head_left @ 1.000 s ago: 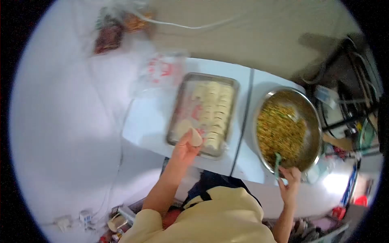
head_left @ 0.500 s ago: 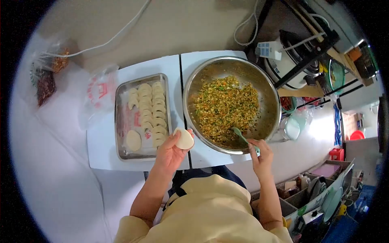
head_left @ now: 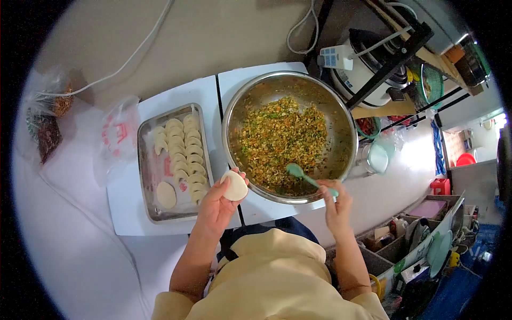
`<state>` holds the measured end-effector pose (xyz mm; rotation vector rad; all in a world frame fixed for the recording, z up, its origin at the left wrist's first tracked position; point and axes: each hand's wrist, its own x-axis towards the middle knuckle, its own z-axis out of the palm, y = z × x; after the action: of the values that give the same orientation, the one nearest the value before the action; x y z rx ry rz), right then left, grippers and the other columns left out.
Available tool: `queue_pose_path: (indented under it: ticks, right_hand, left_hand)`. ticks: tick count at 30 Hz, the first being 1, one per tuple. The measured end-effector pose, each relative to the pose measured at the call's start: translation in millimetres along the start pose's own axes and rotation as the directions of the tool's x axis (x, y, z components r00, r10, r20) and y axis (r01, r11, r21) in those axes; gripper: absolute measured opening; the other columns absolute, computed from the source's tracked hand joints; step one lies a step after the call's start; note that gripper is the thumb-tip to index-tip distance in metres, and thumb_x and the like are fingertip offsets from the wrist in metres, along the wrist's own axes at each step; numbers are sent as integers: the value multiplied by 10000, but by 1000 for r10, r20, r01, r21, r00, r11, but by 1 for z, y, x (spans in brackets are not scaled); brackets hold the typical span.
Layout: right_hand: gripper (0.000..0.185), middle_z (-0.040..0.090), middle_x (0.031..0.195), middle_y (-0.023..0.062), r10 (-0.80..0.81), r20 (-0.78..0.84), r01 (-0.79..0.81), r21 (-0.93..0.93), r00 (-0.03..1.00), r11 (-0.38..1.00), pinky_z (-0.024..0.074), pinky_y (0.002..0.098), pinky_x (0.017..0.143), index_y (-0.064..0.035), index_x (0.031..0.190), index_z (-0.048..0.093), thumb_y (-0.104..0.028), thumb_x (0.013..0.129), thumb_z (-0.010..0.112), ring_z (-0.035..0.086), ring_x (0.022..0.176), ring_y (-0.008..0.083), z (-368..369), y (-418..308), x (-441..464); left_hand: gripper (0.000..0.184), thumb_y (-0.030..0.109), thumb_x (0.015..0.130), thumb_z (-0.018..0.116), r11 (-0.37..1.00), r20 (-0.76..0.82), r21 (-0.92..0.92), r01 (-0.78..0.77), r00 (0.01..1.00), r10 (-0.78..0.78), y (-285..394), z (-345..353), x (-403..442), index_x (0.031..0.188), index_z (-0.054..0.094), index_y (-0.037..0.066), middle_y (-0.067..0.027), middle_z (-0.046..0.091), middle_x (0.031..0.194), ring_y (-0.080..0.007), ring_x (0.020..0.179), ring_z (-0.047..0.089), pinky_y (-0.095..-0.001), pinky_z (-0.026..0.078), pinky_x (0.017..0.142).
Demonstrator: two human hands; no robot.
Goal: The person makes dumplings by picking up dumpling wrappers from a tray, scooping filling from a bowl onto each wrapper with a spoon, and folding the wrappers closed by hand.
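Observation:
My left hand (head_left: 217,207) is closed on a round, pale dumpling wrapper (head_left: 235,186), held up between the tray and the bowl. In my right hand (head_left: 337,210) is the handle of a light green spoon (head_left: 304,176), its head over the chopped filling (head_left: 282,141). That filling, with green and orange bits, lies in a wide steel bowl (head_left: 344,125). Left of the bowl, a metal tray (head_left: 146,176) bears rows of folded dumplings (head_left: 176,144) and one flat wrapper (head_left: 166,195) near its front corner.
Both tray and bowl stand on white tabletops (head_left: 126,221) with a dark seam between them. A clear plastic bag (head_left: 118,130) lies at the left edge. To the right are a black-framed shelf (head_left: 392,66), a rice cooker (head_left: 358,82) and a green basket (head_left: 432,82).
The spoon's head has lifted out of the filling and now shows its back. My left hand still holds the wrapper. The whole view has shifted slightly.

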<state>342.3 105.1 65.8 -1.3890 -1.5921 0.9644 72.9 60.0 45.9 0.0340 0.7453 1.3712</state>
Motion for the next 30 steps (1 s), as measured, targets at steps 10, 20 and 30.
queue_pose_path:
  ticks: [10,20,30]
  right_hand:
    - [139,537,769,140,-150,191,186,-193,970,963,407,367,677,-31,919,667,-62,787,633,509,773,313,-4,3,13]
    - [174,604,807,91,87,262,-117,100,961,988,410,304,649,-6,943,679,-129,848,599,522,741,194,-18,8,-4]
    - [308,633,735,80,486,138,-443,670,863,596,475,266,574,62,1017,610,-222,925,537,590,616,154,2,5,-12]
  left_hand:
    - [403,179,904,559,998,-47,61,-12,999,15,-1,14,2,1249,456,-2,-136,517,1250,-255,1152,504,-355,422,974]
    - [413,151,916,534,1000,10,-29,11,1000,-11,-1,14,9,1272,423,-26,-185,501,1256,-296,1163,504,-379,435,986]
    - [403,119,909,521,999,66,-28,16,998,-14,-5,14,13,1275,427,-20,-177,518,1237,-300,1162,506,-403,435,985]
